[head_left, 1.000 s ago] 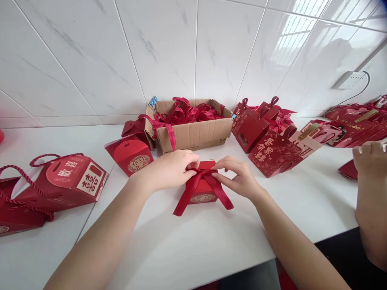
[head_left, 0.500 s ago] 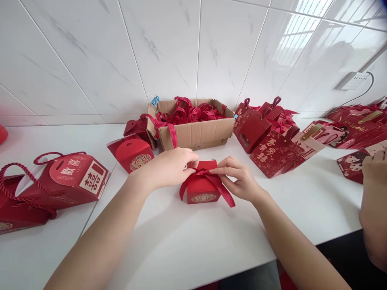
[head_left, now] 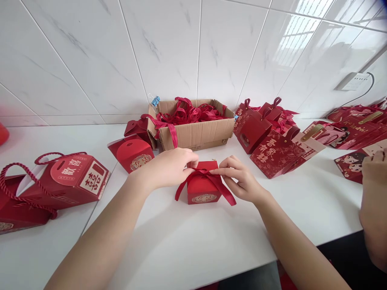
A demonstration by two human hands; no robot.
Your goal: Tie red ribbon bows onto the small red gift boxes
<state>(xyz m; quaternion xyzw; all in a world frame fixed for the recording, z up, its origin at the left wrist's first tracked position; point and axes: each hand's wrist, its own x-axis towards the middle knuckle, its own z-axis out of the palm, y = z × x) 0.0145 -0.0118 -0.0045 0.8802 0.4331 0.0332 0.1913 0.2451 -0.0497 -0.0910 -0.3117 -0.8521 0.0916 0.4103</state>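
Observation:
A small red box [head_left: 203, 193] with a gold emblem on its front stands on the white table [head_left: 193, 241]. Across its top lies a dark red ribbon [head_left: 227, 194], looped and knotted near the middle, its tails hanging at both sides. My left hand [head_left: 175, 165] pinches the ribbon at the left of the knot; its fingertips are partly hidden. From the right, my right hand [head_left: 240, 177] holds the ribbon between thumb and forefinger.
Behind the box is a cardboard carton [head_left: 196, 135] of red ribbons. Red boxes with rope handles [head_left: 72, 181] stand left, another red box [head_left: 134, 153] nearer. Decorated red bags [head_left: 272, 153] stand right. Another person's hand [head_left: 375, 201] is at the far right, by a patterned box [head_left: 352, 165].
The ribbon's left tail has swung outward to the left, and the right tail has shifted slightly. Both my hands keep nearly the same place. The patterned box at far right has moved slightly left.

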